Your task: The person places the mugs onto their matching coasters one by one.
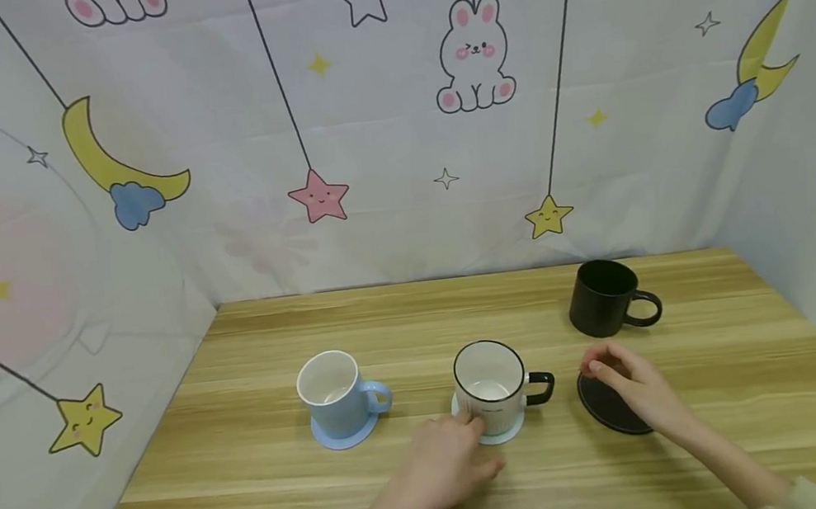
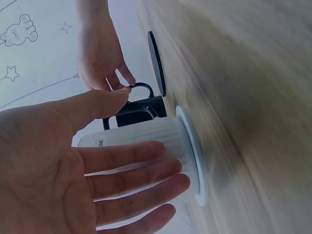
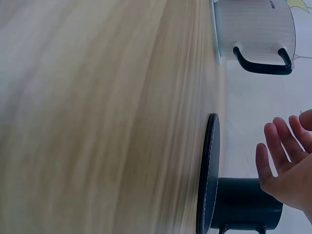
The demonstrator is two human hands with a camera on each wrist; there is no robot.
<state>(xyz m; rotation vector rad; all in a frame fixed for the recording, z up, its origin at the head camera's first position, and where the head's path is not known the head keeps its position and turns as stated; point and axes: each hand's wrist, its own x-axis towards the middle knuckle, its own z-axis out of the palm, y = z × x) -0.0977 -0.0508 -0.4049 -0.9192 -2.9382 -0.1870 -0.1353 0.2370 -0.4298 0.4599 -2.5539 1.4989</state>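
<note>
A white ribbed mug (image 1: 501,415) with a black rim and black handle stands upright on a pale round coaster (image 1: 503,437). My left hand (image 1: 438,465) is at its near side; in the left wrist view the fingers (image 2: 131,178) lie straight alongside the mug wall, and contact is hard to tell. Over a black round coaster (image 1: 611,414) hovers my right hand (image 1: 640,386), holding nothing, its fingers loosely bent. Behind that coaster a black mug (image 1: 598,309) stands on the wood, handle to the right. The right wrist view shows the black coaster edge-on (image 3: 208,170).
To the left, a light blue mug (image 1: 338,411) sits on a blue coaster (image 1: 344,441), its handle pointing right. All stand on a wood-grain table (image 1: 251,470). A white cloth (image 1: 396,140) printed with stars, moons and a rabbit encloses the table's back and sides.
</note>
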